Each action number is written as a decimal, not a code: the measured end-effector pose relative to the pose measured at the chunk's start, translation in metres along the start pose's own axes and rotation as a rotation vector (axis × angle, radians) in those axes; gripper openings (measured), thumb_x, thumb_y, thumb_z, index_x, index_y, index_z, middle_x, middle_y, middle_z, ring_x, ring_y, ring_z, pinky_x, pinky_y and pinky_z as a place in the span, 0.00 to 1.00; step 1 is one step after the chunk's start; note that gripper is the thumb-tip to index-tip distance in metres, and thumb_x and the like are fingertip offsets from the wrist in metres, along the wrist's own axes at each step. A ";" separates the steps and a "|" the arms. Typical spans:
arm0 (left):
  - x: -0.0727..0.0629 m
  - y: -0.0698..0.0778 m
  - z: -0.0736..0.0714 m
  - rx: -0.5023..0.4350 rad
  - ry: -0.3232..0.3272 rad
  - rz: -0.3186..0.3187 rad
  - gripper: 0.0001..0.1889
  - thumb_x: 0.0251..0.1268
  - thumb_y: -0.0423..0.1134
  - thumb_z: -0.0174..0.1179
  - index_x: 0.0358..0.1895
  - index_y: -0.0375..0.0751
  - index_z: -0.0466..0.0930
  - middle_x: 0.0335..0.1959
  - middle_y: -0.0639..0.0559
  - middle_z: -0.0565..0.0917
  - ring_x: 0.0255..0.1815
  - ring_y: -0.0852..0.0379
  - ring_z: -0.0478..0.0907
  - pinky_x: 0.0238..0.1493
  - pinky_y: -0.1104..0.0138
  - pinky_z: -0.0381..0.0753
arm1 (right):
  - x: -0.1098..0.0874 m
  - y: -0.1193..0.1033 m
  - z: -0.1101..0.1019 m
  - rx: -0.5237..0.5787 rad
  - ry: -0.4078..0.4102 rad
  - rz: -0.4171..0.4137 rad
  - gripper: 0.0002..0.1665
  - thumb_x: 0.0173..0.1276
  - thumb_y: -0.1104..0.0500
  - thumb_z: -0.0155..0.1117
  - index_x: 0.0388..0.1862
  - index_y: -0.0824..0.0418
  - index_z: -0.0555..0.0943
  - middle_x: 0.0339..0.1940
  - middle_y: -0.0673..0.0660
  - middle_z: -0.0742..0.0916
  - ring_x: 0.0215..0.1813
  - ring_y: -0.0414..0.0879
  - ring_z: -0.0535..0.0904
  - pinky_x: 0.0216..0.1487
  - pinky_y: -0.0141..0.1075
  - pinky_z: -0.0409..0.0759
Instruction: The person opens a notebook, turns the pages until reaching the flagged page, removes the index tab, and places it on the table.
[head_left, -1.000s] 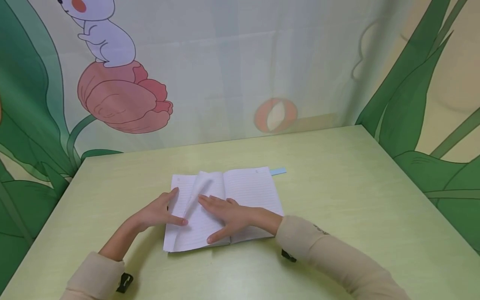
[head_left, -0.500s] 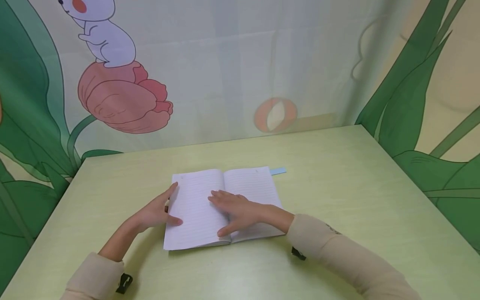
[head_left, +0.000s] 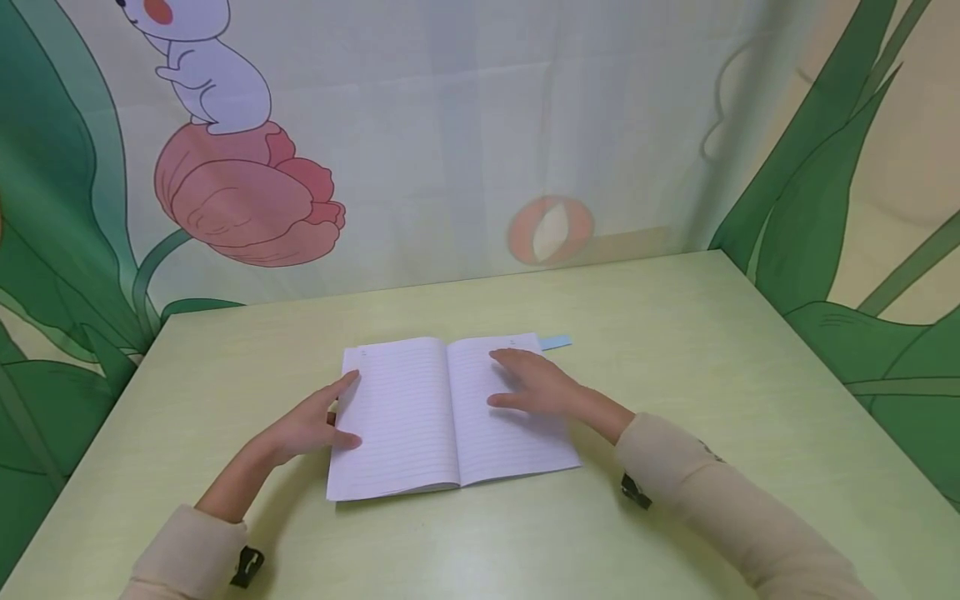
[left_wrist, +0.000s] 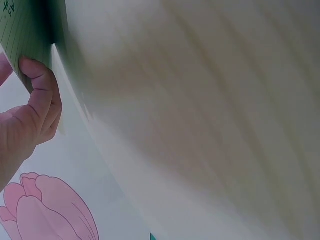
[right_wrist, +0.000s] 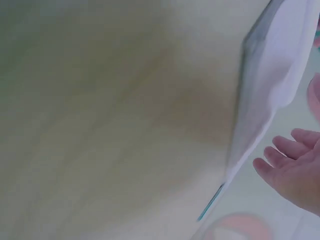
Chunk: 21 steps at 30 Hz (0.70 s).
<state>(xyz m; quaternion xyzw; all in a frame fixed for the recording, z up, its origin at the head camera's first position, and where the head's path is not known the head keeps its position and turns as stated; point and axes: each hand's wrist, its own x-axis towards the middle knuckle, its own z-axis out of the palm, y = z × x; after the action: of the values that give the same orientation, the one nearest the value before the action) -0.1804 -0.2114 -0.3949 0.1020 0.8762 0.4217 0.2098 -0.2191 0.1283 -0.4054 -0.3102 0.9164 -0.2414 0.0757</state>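
The notebook of white ruled paper (head_left: 450, 425) lay spread at 2 facing pages on the pale yellow-green table (head_left: 675, 333), slightly left of midway between the left and right edges and well in from the far edge. It looked light, and its sheets thin and limp, likely to bend or crease under a rough pull; dry paper like this would probably offer fair grip, though single sheets might cling together. The outer side edges seemed the best hold, with several sheets taken between thumb and fingers.

The person's left hand (head_left: 311, 423) gripped that left outer edge: its thumb lay on the page, while the left wrist view showed fingertips curled against the underside, where a greenish lined surface carried dark writing. The right hand (head_left: 540, 387) was released, fingers loosely extended above the upper half of the right page, holding nothing; the right wrist view showed it apart from the paper.

Faint blue-grey lines crossed both pages, with a small printed mark near the top of each. The left page swelled gently toward the centre fold, and the sheets at its far left corner sat slightly out of line. A flat light-blue strip (head_left: 556, 342) stuck out beyond the notebook's far right corner.
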 end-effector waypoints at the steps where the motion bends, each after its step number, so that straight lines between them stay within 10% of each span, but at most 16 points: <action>1: 0.001 -0.001 0.000 0.000 0.003 -0.006 0.51 0.49 0.30 0.66 0.72 0.37 0.39 0.71 0.35 0.43 0.59 0.32 0.63 0.57 0.49 0.63 | 0.001 0.004 -0.001 -0.009 0.009 0.022 0.44 0.62 0.46 0.60 0.68 0.69 0.57 0.68 0.64 0.64 0.69 0.58 0.53 0.66 0.47 0.50; 21: -0.002 0.002 -0.001 -0.048 -0.027 0.003 0.50 0.50 0.29 0.65 0.71 0.35 0.38 0.70 0.33 0.42 0.60 0.30 0.60 0.57 0.49 0.63 | 0.012 0.036 -0.013 -0.209 -0.156 0.220 0.61 0.55 0.31 0.57 0.71 0.70 0.45 0.72 0.65 0.51 0.72 0.58 0.40 0.61 0.64 0.42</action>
<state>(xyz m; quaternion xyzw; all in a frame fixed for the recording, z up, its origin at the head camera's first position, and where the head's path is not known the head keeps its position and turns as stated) -0.1785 -0.2119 -0.3925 0.1040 0.8629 0.4414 0.2231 -0.2515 0.1513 -0.4117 -0.2321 0.9563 -0.1101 0.1396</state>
